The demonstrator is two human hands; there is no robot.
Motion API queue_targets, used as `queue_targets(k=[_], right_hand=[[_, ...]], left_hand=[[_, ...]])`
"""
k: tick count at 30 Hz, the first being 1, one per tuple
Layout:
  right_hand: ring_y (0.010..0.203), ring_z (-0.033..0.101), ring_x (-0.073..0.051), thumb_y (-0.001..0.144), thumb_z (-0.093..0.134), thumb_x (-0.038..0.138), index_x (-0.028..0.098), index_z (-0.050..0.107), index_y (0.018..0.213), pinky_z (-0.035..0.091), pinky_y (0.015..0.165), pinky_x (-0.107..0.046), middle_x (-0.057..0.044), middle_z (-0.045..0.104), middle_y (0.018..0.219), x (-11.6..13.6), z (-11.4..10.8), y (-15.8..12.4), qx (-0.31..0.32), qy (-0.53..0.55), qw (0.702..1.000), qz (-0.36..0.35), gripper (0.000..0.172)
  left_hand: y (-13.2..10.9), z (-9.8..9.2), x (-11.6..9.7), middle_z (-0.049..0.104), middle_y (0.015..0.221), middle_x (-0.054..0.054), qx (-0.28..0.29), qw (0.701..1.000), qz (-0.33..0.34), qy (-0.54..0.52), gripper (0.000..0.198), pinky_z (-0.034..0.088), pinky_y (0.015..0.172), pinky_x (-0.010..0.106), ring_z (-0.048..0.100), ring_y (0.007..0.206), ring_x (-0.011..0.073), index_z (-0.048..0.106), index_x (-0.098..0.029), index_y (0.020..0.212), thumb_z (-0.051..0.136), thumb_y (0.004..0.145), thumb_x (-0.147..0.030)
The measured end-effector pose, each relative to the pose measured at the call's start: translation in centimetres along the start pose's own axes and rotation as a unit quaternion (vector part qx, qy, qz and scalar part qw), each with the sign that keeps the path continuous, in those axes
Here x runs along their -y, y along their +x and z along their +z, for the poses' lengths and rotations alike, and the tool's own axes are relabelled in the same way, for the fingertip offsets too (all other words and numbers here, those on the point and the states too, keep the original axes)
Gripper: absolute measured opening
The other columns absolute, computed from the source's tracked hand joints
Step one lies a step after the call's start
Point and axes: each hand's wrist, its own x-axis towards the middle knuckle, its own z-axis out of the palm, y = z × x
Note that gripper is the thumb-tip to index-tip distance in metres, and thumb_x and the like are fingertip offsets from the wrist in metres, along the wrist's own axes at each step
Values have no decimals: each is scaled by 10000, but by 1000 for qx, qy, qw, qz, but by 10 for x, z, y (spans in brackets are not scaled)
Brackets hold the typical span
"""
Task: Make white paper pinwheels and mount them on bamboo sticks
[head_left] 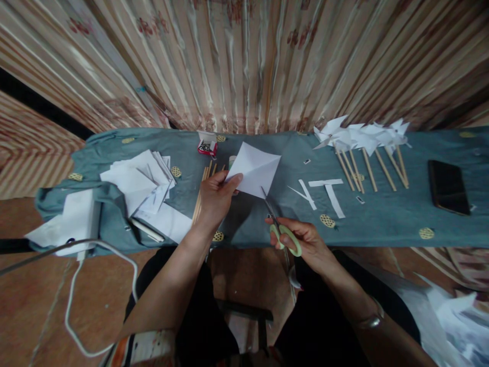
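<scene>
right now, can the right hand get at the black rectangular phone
Probably not: the right hand grips green-handled metal scissors. With those set down, nothing tall seems to stand between it and the black rectangular phone.

A grey-green cloth [385,227] with yellow pineapple motifs [327,220] covers the worktop [263,237]. A pile of white paper [133,176] and a white pen [147,229] lie left; a small red box [207,147] and loose wooden sticks [198,204] lie nearer the middle. Rightward are paper strips [334,200], paper pinwheels [357,136] at the far edge, and a black smartphone [450,187].
</scene>
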Motion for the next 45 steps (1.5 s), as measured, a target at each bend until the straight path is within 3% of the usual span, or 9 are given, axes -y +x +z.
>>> queue_targets(k=[33,45], right_hand=[[584,615,-128,694,846,494,274,796,1029,529,558,-263,0,712,682,-6,4,1,-48,7,999,-3,404],[559,598,-85,638,882,490,273,812,969,540,547,-212,18,705,666,-2,7,2,-56,43,997,20,402]], left_hand=[[-3,2,0,632,625,-9,24,1000,0,-3,142,479,548,260,548,585,147,722,-205,651,781,716,-316],[-2,2,0,603,603,-22,26,998,-5,54,167,472,547,247,539,582,140,664,-203,627,745,712,-322]])
